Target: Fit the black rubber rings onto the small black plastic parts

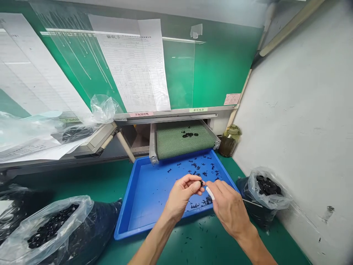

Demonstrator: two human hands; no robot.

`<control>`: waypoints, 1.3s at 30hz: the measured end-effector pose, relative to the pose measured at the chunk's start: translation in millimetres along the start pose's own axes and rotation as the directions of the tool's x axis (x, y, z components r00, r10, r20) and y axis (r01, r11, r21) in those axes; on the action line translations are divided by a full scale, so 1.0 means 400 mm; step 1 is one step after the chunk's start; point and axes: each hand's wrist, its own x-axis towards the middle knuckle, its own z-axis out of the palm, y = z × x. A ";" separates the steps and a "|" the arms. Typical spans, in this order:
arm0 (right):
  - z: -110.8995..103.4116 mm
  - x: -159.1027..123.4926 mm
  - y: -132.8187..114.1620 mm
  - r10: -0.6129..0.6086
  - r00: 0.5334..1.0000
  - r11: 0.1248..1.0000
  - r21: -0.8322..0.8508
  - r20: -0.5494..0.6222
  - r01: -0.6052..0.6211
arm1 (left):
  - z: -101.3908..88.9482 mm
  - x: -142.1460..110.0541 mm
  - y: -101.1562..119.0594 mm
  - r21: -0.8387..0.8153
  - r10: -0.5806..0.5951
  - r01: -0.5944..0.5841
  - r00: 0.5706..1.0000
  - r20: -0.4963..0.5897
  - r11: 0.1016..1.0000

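Observation:
My left hand [183, 193] hovers over the blue tray [143, 191], its fingertips pinched on a small black part [201, 183]. Just to its right, my right hand [227, 206] is closed around a small white tool [210, 193] whose tip points at that part. Many small black scraps [200, 167] lie scattered over the tray's far half. Behind the tray a green conveyor belt [182, 141] carries a cluster of black round parts [189, 134].
A clear bag of black parts [46, 228] stands at the front left, another bag of black parts [266, 187] at the right by the white wall. A brownish jar [230, 140] sits beside the belt. Papers hang on the green panel [220, 66] behind. Black scraps dot the green table.

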 end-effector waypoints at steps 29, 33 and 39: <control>0.129 0.009 -0.048 0.329 0.880 0.927 0.062 0.343 -0.370 | -0.030 0.031 -0.129 -0.175 -0.094 0.050 0.964 -0.251 0.983; 0.167 -0.007 -0.017 0.321 0.833 0.868 0.211 0.451 -0.449 | -0.071 0.067 -0.132 -0.293 -0.140 0.049 0.944 -0.298 0.955; 0.234 -0.107 -0.001 0.222 0.855 0.831 0.367 0.469 -0.417 | -0.151 0.290 0.002 -0.079 0.063 -0.090 0.956 -0.288 0.993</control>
